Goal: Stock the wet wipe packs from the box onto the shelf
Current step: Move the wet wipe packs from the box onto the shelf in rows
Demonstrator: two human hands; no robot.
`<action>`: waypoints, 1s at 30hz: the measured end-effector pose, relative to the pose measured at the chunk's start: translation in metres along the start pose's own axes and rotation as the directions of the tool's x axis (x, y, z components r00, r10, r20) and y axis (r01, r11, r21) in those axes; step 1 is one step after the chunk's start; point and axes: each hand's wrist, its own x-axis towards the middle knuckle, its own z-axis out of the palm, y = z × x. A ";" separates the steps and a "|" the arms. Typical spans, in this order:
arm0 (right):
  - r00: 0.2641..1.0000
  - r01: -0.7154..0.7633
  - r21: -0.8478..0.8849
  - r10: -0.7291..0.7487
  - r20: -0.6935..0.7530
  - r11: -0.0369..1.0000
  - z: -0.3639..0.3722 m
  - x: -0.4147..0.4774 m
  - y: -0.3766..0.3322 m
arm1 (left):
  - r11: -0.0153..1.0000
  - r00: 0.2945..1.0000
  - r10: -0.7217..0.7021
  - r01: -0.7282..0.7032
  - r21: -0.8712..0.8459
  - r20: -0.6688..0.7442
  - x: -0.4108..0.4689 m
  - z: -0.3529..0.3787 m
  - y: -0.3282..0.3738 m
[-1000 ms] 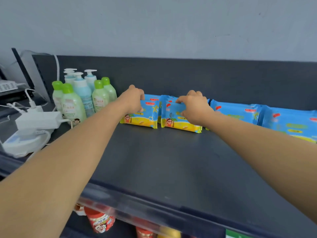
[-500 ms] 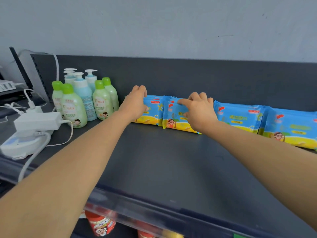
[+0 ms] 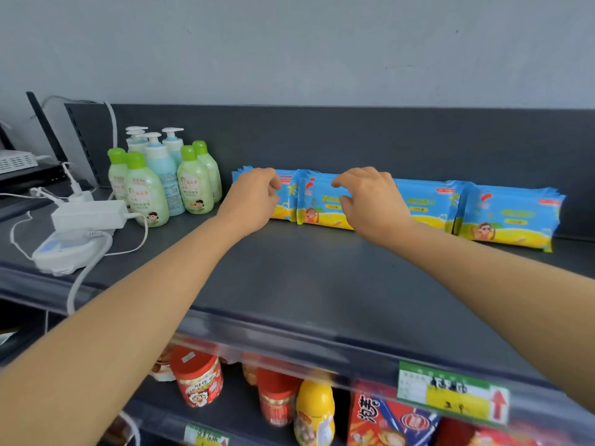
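Blue and yellow wet wipe packs stand in a row against the back panel of the dark grey shelf point(image 3: 322, 284). My left hand point(image 3: 251, 201) hovers in front of the leftmost pack point(image 3: 285, 206), fingers loosely curled, fingertips near its top edge. My right hand point(image 3: 370, 204) is just in front of the second pack point(image 3: 322, 204), fingers and thumb spread in a loose claw that holds nothing. Two more packs point(image 3: 428, 201) point(image 3: 508, 217) stand further right. The box is out of view.
Green and blue lotion bottles point(image 3: 161, 181) stand left of the packs. A white power adapter point(image 3: 87, 217) with cables lies at the shelf's left end. Below, red jars point(image 3: 196, 378) and snack packs fill the lower shelf, behind a price tag point(image 3: 450, 391).
Both hands pushed the two left packs back against the rear panel, then let go and drew slightly away. The camera view tilted down.
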 end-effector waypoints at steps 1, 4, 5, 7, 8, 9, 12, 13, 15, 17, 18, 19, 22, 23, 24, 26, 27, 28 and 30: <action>1.000 0.015 0.012 -0.015 -0.013 1.000 -0.007 -0.010 -0.001 | 1.000 0.999 0.018 -0.018 -0.017 0.034 -0.012 -0.003 0.011; 0.996 0.053 0.066 -0.047 -0.082 0.996 -0.032 -0.047 0.003 | 0.988 0.983 0.148 -0.141 -0.067 0.113 -0.053 -0.010 0.047; 0.994 0.062 0.078 -0.055 -0.098 0.995 -0.040 -0.062 0.007 | 0.980 0.972 0.194 -0.185 -0.080 0.130 -0.066 -0.010 0.059; 0.990 0.084 0.083 -0.074 -0.122 0.993 -0.057 -0.093 0.018 | 0.962 0.952 0.265 -0.249 -0.115 0.155 -0.090 -0.009 0.083; 0.987 0.091 0.083 -0.079 -0.140 0.992 -0.066 -0.110 0.024 | 0.952 0.940 0.296 -0.275 -0.135 0.171 -0.101 -0.006 0.096; 0.986 0.084 0.085 -0.070 -0.154 0.993 -0.074 -0.127 0.031 | 0.942 0.926 0.324 -0.298 -0.153 0.194 -0.113 -0.003 0.109; 0.984 0.027 0.069 -0.014 -0.179 0.997 -0.101 -0.182 0.052 | 0.914 0.881 0.395 -0.348 -0.208 0.262 -0.148 0.011 0.154; 0.983 0.010 0.067 0.002 -0.182 0.998 -0.110 -0.201 0.060 | 0.903 0.865 0.418 -0.364 -0.227 0.277 -0.159 0.016 0.171; 0.984 -0.033 0.074 0.046 -0.175 0.997 -0.128 -0.242 0.075 | 0.876 0.830 0.471 -0.403 -0.265 0.297 -0.184 0.026 0.207; 0.982 -0.086 0.075 0.097 -0.161 0.994 -0.145 -0.287 0.091 | 0.847 0.787 0.525 -0.446 -0.291 0.322 -0.211 0.042 0.245; 0.980 -0.117 0.083 0.129 -0.152 0.990 -0.153 -0.310 0.100 | 0.834 0.763 0.548 -0.464 -0.300 0.344 -0.226 0.052 0.264; 0.976 -0.156 0.095 0.168 -0.140 0.983 -0.159 -0.335 0.108 | 0.824 0.733 0.565 -0.478 -0.305 0.378 -0.241 0.064 0.283; 0.959 -0.276 0.107 0.282 -0.039 0.955 -0.163 -0.407 0.134 | 0.819 0.633 0.573 -0.467 -0.333 0.520 -0.289 0.109 0.329; 0.950 -0.313 0.109 0.313 0.009 0.944 -0.159 -0.430 0.142 | 0.826 0.602 0.561 -0.450 -0.338 0.568 -0.304 0.127 0.341; 0.936 -0.352 0.107 0.346 0.068 0.930 -0.154 -0.452 0.151 | 0.840 0.578 0.538 -0.429 -0.332 0.614 -0.318 0.145 0.351; 0.889 -0.429 0.072 0.406 0.214 0.901 -0.138 -0.493 0.167 | 0.875 0.541 0.476 -0.372 -0.311 0.693 -0.345 0.179 0.365; 0.853 -0.464 0.040 0.434 0.288 0.885 -0.128 -0.511 0.175 | 0.893 0.522 0.441 -0.339 -0.297 0.730 -0.358 0.197 0.370; 0.812 -0.494 0.005 0.460 0.358 0.869 -0.119 -0.527 0.181 | 0.910 0.507 0.404 -0.309 -0.277 0.762 -0.370 0.213 0.372; 0.721 -0.545 -0.050 0.498 0.482 0.837 -0.100 -0.556 0.194 | 0.940 0.475 0.330 -0.247 -0.237 0.816 -0.393 0.246 0.374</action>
